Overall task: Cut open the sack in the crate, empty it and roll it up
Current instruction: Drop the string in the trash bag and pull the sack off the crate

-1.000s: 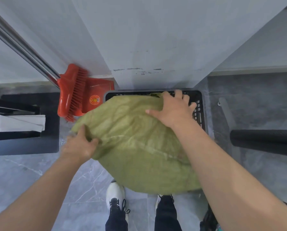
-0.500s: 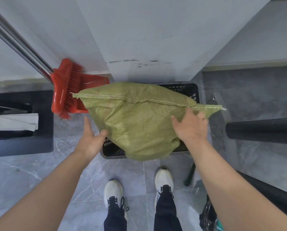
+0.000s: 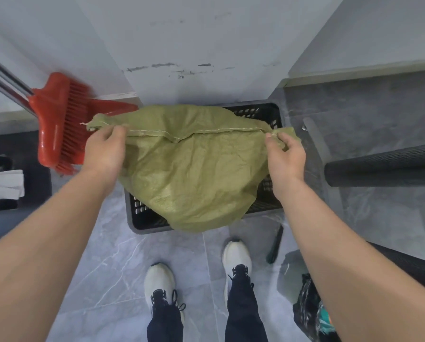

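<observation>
Both hands, left hand (image 3: pixel 105 151) and right hand (image 3: pixel 284 153), pinch the stitched corners of the green woven sack (image 3: pixel 194 174) above the black crate (image 3: pixel 144 218); a slipped corner could dump it sideways.

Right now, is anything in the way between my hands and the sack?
Nothing visible. The left hand and right hand grip the green sack by its stitched top corners, over the black crate.

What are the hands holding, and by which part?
Both hold the green sack by its stitched top edge: the left hand grips near the left corner, the right hand pinches the right corner. Its body hangs over the black crate.
</observation>
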